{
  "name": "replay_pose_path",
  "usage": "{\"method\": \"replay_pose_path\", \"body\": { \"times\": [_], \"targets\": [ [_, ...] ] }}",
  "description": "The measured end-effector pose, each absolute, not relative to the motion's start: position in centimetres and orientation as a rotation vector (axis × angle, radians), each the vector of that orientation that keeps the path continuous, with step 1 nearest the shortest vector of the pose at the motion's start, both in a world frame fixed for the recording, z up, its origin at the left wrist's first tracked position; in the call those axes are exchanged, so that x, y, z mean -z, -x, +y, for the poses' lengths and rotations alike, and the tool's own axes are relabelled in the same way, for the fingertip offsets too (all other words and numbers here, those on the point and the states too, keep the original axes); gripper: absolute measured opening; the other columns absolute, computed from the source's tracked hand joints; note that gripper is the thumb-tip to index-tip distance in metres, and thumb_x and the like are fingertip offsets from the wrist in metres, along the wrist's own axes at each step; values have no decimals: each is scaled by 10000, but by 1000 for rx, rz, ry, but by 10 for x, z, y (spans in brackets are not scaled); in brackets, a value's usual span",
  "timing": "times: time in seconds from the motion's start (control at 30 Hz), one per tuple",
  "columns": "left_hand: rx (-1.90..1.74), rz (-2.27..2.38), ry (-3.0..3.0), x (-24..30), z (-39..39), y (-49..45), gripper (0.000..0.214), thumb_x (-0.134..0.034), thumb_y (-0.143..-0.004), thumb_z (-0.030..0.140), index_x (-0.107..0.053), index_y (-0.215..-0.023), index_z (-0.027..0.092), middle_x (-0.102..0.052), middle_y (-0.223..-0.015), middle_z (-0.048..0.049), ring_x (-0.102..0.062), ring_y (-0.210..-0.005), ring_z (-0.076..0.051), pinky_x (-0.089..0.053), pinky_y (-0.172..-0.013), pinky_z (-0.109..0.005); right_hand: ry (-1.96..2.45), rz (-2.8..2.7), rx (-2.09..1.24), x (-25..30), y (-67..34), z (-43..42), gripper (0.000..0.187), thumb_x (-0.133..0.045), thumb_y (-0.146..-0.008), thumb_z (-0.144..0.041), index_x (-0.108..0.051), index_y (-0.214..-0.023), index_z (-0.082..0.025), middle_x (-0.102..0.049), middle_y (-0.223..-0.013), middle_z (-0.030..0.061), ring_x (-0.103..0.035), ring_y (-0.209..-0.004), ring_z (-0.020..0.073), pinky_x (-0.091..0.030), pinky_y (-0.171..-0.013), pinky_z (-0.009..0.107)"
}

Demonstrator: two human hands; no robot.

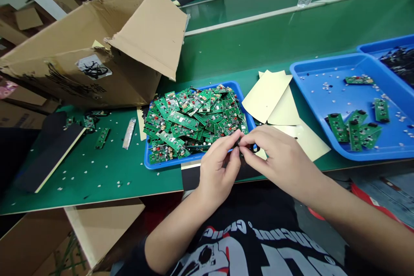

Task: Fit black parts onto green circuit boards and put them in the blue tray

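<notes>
My left hand (221, 161) and my right hand (278, 148) meet at the near right corner of a blue tray (161, 164). The fingertips of both pinch a small black part (238, 141), mostly hidden between them, so its kind does not show. A dark edge also shows beneath my right fingers. Heaped in the tray are many green circuit boards (183, 120) with red, black and tan components. Sheets of pale yellow paper (270, 95) lie just beyond my right hand.
On the right, a larger blue tray (305, 71) holds several circuit boards (355, 134) and white bits. Another tray (371, 47) of black parts stands behind it. A big open cardboard box (129, 82) occupies the left. Left of the boards lie a black sheet (53, 159) and a single board (102, 138).
</notes>
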State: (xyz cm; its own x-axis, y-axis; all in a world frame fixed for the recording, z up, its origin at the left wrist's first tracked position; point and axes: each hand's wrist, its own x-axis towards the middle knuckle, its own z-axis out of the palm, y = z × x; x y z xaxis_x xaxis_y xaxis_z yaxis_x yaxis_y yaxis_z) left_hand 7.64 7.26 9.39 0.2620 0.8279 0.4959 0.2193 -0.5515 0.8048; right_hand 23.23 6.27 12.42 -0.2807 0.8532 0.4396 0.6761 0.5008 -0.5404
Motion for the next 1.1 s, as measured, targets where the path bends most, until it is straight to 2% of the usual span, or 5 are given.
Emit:
{"method": "replay_pose_path", "body": {
  "times": [0.2, 0.5, 0.8, 0.97, 1.1],
  "targets": [
    [-1224, 959, -1970, -90, 75, -78, 327, -541, -891, 105, -638, -1190, 192, -715, -1080, -77, -677, -973, -143, -563, -857, -244, 1320, -2082, -268, -122, -236, 59, 153, -500, -899, -128, -571, -770, -169, -625, -718, 36, -578, -672, 176, -445, -610, 295],
    [-1148, 929, -2043, -79, 90, -103, 219, -530, -905, 161, -663, -1079, 173, -730, -1023, -84, -694, -920, -160, -588, -780, -263, 1712, -2080, 292, -121, -237, 52, 213, -461, -860, -135, -541, -668, -182, -554, -625, 62, -535, -592, 207, -343, -530, 303],
    [-1026, 921, -1935, -86, 87, -128, 205, -524, -896, 172, -677, -1032, 165, -741, -947, -75, -708, -881, -172, -573, -818, -286, 2033, -1871, 255, -107, -283, 53, 178, -500, -794, -73, -583, -661, -159, -608, -617, 84, -576, -586, 222, -346, -489, 297],
    [-823, 845, -1571, -86, 97, -160, 185, -589, -874, 235, -648, -1014, 130, -738, -895, -95, -732, -810, -193, -589, -702, -265, 1836, -1577, 39, -99, -340, 29, 121, -546, -864, -224, -648, -813, -182, -685, -779, 61, -636, -693, 207, -480, -602, 307],
    [-707, 729, -1566, -71, 111, -230, 148, -486, -919, 153, -567, -1025, 88, -727, -915, -131, -734, -801, -177, -589, -728, -276, 1850, -1238, -122, -85, -365, 2, 174, -590, -862, -324, -687, -945, -207, -710, -886, 59, -665, -755, 213, -526, -634, 318]
  ]
}}
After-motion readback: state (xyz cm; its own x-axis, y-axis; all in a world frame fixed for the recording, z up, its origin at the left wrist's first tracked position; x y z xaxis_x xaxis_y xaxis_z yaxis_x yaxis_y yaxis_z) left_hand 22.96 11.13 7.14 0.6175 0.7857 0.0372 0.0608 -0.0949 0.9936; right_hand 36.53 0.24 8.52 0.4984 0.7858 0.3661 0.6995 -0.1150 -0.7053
